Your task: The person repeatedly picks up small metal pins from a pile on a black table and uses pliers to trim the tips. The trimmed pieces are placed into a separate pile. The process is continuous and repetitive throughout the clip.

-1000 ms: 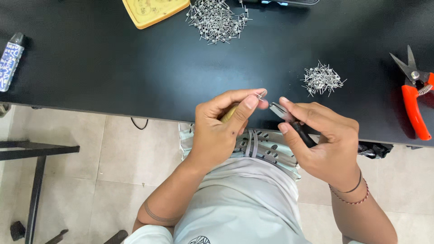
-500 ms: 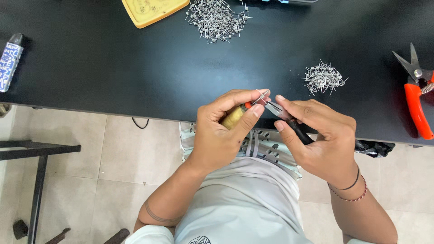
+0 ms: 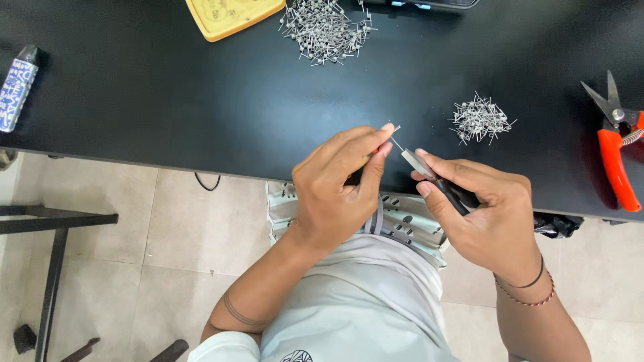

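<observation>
Pin-gripping step, frame centre: left hand (image 3: 335, 191) fingers pinched on thin metal pin (image 3: 396, 130); right hand (image 3: 486, 211) fingers clamped on black-handled pliers (image 3: 433, 177) at its tip, above desk (image 3: 168, 100) edge. Next probably needs steady alignment.

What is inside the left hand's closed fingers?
A thin metal wire sticks out past the left hand fingertips, meeting the pliers held by the right hand. Whatever it is attached to is hidden inside the fist.

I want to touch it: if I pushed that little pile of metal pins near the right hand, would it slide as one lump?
Probably not. The small pile is loose, thin pins lying crisscross, so it would likely scatter. They look light, and some might roll on the smooth black table.
</observation>
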